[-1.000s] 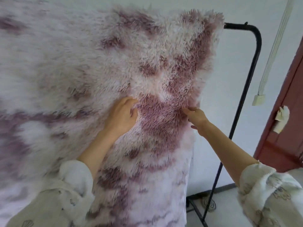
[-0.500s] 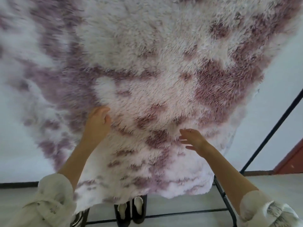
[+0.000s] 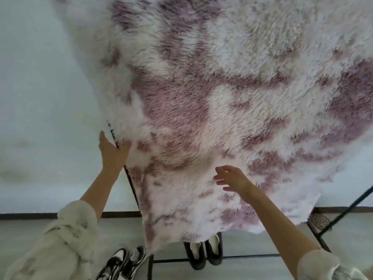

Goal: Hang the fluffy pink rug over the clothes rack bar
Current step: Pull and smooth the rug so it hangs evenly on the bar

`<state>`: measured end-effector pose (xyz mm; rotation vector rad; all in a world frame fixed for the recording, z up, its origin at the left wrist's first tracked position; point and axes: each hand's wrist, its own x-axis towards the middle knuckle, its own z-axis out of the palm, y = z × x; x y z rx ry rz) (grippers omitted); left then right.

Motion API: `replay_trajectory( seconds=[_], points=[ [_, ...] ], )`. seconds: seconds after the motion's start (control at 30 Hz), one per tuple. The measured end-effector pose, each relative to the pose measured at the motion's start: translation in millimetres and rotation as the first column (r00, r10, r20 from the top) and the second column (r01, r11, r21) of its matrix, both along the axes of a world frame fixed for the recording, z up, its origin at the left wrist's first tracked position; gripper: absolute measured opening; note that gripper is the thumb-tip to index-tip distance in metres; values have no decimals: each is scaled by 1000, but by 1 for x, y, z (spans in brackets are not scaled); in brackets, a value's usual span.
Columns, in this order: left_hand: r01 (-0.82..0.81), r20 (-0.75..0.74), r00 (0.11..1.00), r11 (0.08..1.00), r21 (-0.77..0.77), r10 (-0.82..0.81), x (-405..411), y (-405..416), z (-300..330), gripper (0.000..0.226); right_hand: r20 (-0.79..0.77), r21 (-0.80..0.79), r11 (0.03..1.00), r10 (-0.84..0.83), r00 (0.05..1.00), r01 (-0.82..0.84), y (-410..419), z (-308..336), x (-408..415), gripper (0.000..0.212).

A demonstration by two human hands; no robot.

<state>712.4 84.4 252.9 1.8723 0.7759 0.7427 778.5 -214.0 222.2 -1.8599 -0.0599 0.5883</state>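
The fluffy pink rug (image 3: 232,98) fills most of my view, hanging down in front of me; its top and the bar it hangs from are cut off. Only parts of the black rack (image 3: 343,211) show beside and beneath it. My left hand (image 3: 113,152) pinches the rug's left edge. My right hand (image 3: 232,178) hovers spread just before the pile. Shoes (image 3: 203,251) sit half hidden below.
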Motion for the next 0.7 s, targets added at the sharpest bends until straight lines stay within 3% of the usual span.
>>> replay_trajectory(
  seconds=[0.1,0.2,0.4,0.53,0.63,0.7],
  points=[
    [126,2,992,986,-107,-126,2,11,2,65,22,-11,1000,24,999,-23,21,1,-6,31],
    [212,44,977,965,-156,-208,3,3,2,9,37,-18,999,49,998,-49,34,2,-7,28],
    [549,88,836,822,-151,-542,-8,-38,-9,33,203,66,996,45,978,-59,62,13,-14,25],
    [646,-179,730,751,-136,-660,-9,-62,-43,24,426,111,988,47,904,-104,83,29,-26,34],
    [767,-229,572,612,-191,-788,-8,-79,-60,35,539,-83,987,161,827,-138,109,38,-25,42],
    [811,-232,495,541,-221,-837,-9,-81,-63,47,588,-282,959,196,785,-28,124,32,-17,29]
  ],
)
